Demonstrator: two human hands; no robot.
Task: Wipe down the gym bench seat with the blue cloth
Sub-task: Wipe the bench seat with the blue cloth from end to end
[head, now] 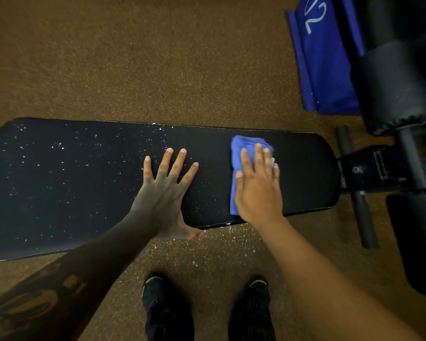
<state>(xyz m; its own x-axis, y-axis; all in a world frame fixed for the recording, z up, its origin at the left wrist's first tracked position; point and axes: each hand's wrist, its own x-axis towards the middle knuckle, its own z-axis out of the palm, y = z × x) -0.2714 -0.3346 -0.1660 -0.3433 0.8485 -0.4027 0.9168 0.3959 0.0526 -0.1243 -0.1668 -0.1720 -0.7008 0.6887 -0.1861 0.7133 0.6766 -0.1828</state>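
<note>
Black shoes point(168, 308) on brown floor point(133, 70), just before bench.
Left hand point(165, 193): fingers spread, palm flat on black bench seat point(303, 173), mid-length.
Right hand point(258, 190): fingers straight, close together, pressing folded blue cloth point(241, 148) onto seat near right end.
White specks point(59, 146) scattered over seat's left part.
Blue mat point(325, 62) beyond, far right.

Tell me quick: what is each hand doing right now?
Left hand: open, fingers spread flat on the bench seat.
Right hand: open, pressing flat on the blue cloth.
</note>
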